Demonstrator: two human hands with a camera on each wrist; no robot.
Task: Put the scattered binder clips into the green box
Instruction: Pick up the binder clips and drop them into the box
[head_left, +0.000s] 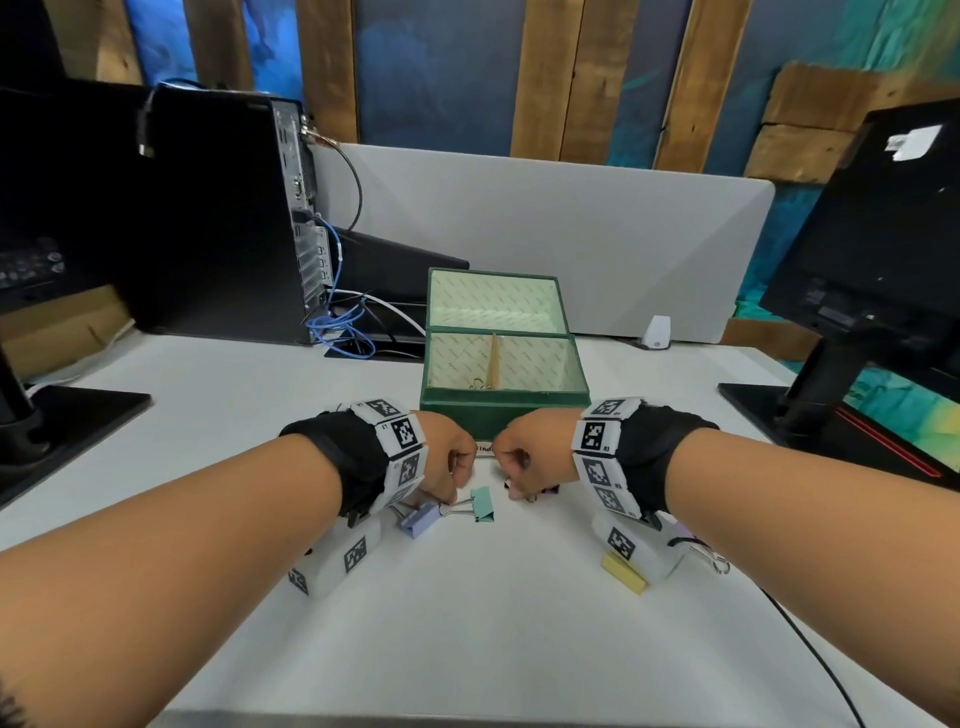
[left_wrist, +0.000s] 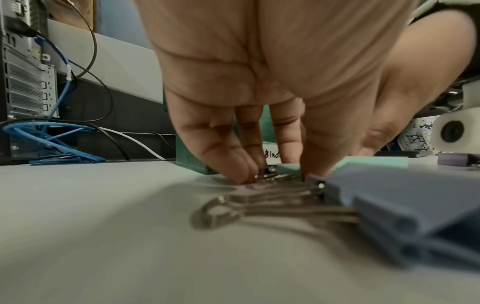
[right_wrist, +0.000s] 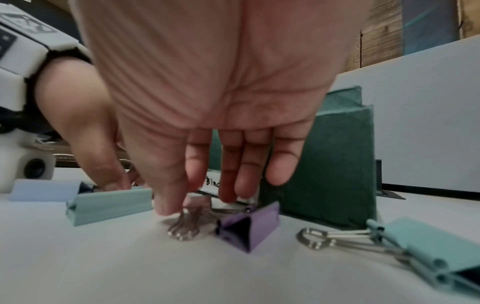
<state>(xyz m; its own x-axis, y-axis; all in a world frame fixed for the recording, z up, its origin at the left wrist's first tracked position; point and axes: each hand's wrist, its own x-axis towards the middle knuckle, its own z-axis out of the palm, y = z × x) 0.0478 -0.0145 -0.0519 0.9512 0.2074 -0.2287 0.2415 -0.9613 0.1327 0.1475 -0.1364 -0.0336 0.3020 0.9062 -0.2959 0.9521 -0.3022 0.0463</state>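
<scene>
The green box (head_left: 503, 415) stands open just beyond both hands, with a white label on its front. My left hand (head_left: 453, 480) reaches down and pinches the wire handles of a teal binder clip (head_left: 483, 505), whose handles (left_wrist: 270, 177) lie under the fingertips. A blue clip (head_left: 418, 521) lies beside that wrist. My right hand (head_left: 513, 483) curls down, thumb and forefinger closing on the wire handles (right_wrist: 184, 225) of a small pinkish clip (right_wrist: 198, 200). A purple clip (right_wrist: 249, 227) sits next to those handles. A yellow clip (head_left: 623, 572) lies under the right wrist.
Another teal clip (right_wrist: 428, 246) lies right of the purple one. The box holds a wooden stick (head_left: 493, 364) and a clip's wire loops. A computer tower (head_left: 218, 208) with cables stands far left. Monitor stands (head_left: 831, 415) flank the white table (head_left: 467, 623).
</scene>
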